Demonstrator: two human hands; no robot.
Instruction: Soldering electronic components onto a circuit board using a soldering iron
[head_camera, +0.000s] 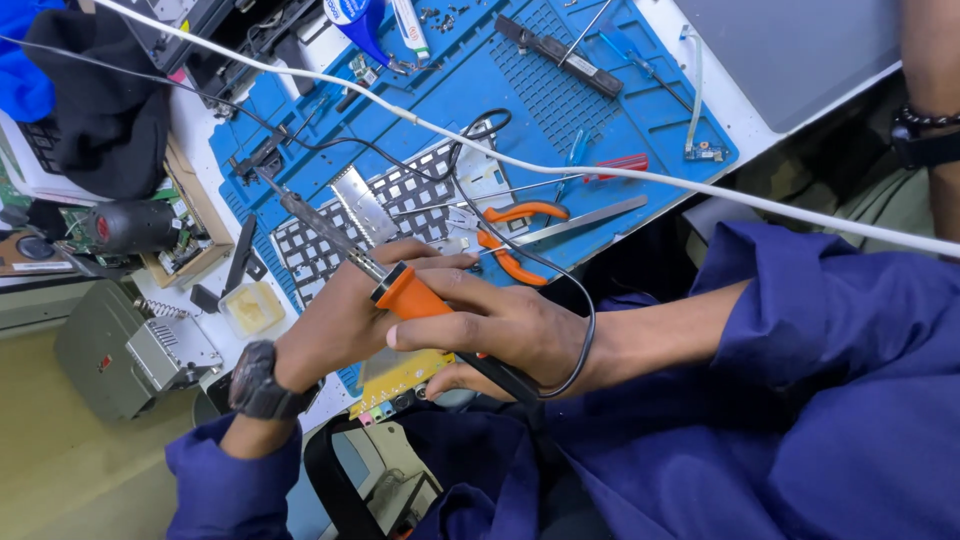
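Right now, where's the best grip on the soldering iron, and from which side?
Grip the soldering iron on its orange sleeve, coming from the cord end. The metal shaft points up-left over the keyboard frame and is likely hot. The right hand already wraps the handle; the left hand rests beside the sleeve.

A white table (745, 95) stood under a big blue mat (560, 80) with little square holes in it. At one side sat a grey metal box (110, 350), and below it the floor (70, 470) looked plain and yellowish. Bright, even light fell over everything.
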